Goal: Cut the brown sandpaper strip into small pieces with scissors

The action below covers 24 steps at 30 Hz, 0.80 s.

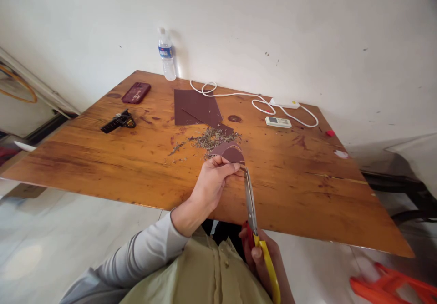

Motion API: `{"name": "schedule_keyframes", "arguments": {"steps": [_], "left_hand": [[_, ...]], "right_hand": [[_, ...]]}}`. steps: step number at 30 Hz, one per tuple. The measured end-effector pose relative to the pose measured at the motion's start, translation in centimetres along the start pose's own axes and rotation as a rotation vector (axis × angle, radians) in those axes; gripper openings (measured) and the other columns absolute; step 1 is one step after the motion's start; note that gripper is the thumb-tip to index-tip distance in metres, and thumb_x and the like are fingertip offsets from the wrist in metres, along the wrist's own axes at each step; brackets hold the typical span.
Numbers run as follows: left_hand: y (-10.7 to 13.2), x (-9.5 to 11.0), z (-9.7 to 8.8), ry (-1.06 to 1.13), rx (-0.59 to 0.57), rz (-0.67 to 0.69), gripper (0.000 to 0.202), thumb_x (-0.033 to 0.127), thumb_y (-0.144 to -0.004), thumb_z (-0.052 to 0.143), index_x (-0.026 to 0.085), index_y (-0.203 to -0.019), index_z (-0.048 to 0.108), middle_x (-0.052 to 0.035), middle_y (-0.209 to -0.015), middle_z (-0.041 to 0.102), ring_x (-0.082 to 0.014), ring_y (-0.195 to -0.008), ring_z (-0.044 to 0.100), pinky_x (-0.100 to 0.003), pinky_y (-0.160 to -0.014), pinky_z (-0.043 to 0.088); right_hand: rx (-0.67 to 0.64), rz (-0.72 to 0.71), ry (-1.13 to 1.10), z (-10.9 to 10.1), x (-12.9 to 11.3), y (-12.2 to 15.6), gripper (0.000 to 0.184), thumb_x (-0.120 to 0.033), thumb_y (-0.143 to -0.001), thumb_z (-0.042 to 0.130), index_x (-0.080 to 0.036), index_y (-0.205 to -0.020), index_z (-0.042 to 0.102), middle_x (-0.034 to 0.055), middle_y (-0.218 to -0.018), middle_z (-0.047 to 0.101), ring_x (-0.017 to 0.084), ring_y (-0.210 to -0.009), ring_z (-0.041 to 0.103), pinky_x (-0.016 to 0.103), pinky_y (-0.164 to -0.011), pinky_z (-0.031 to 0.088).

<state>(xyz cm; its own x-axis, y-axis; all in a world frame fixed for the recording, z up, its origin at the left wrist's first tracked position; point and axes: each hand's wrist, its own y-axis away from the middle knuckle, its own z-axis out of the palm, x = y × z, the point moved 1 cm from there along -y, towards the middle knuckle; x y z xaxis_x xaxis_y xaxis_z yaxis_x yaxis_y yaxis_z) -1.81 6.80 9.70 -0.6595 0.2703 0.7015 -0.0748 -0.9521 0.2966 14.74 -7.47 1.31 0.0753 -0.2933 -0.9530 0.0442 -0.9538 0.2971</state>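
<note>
My left hand [213, 179] pinches a curved brown paper strip [227, 150] between thumb and fingers, above the front part of the table. In my right hand [262, 258] are scissors [251, 204] with yellow and red handles; the fingers wrap round the handles. The blade tips point away from me and reach the strip's edge beside my left fingertips. Whether the blades are fully closed is hard to make out. Just beyond the strip lies a pile of small thin clippings [213, 138]. Behind the pile rests a flat brown paper sheet [194, 108] with a narrow strip across it.
On the wooden table [307, 195] lie a dark red phone [136, 93], a black clip-like object [119, 121], a white remote [278, 122] and a white power strip [284, 103] with its looped cable. A plastic bottle [166, 58] stands against the wall. Something orange [392, 286] is at lower right.
</note>
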Motion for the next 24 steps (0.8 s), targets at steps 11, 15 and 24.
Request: {"name": "schedule_keyframes", "arguments": {"steps": [11, 15, 24], "left_hand": [[0.1, -0.1, 0.0, -0.002, -0.003, -0.003, 0.036, 0.020, -0.058, 0.092, 0.018, -0.063, 0.056, -0.0026, -0.070, 0.075, -0.0161, -0.065, 0.072, -0.030, -0.068, 0.060], [0.2, -0.2, 0.2, -0.026, 0.019, 0.008, 0.035, 0.020, -0.059, 0.091, 0.018, -0.063, 0.057, -0.0018, -0.068, 0.073, -0.0147, -0.065, 0.072, -0.029, -0.071, 0.059], [0.3, -0.2, 0.2, -0.027, 0.022, 0.020, 0.035, 0.021, -0.057, 0.092, 0.019, -0.064, 0.057, -0.0015, -0.068, 0.073, -0.0162, -0.067, 0.072, -0.030, -0.071, 0.059]], "right_hand": [[-0.006, -0.005, 0.002, 0.1, -0.4, 0.3, 0.083, -0.099, -0.077, 0.055, -0.019, -0.095, 0.070, -0.0054, -0.059, 0.042, 0.013, -0.052, 0.029, 0.030, -0.051, 0.020], [-0.070, -0.046, 0.037, -0.4, 0.2, -0.1, 0.087, -0.097, -0.080, 0.054, -0.016, -0.105, 0.073, -0.0042, -0.059, 0.046, 0.014, -0.052, 0.034, 0.029, -0.051, 0.025], [0.002, 0.011, -0.024, -0.2, 0.3, 0.4, 0.081, -0.096, -0.077, 0.060, -0.018, -0.094, 0.071, -0.0058, -0.058, 0.041, 0.012, -0.052, 0.026, 0.028, -0.047, 0.016]]}}
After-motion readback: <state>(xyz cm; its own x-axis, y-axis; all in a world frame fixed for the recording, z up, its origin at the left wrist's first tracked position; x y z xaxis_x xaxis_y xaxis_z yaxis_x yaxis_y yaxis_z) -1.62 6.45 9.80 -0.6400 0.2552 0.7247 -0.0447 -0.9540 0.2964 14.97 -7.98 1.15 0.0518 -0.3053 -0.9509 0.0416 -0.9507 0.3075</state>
